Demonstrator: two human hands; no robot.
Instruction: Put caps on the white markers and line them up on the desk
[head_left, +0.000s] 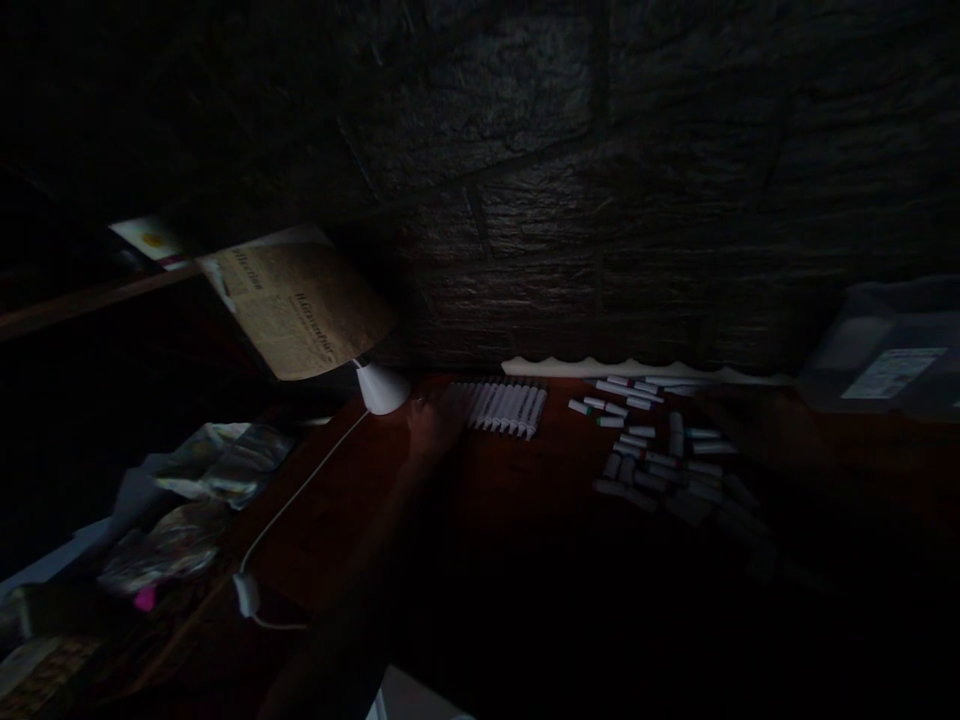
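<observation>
The view is very dark. My left hand [436,425] is at the left end of a neat row of white markers [506,405], close beside the white base [381,388] of a table lamp. Its fingers blur into the shadow, so their grip does not show. On the right, my right hand [784,430] is a dim shape at the edge of a loose group of white markers [664,470]. Whether it holds one of them is hidden by the dark. Several of these loose markers have coloured bands, some green and some red.
A paper-like printed lampshade [300,300] leans over the left side. The lamp's cord, with a white switch [246,595], runs along the table edge. A clear plastic box [892,350] stands at right, a white wavy strip [637,370] by the wall, crumpled plastic bags [217,465] at left.
</observation>
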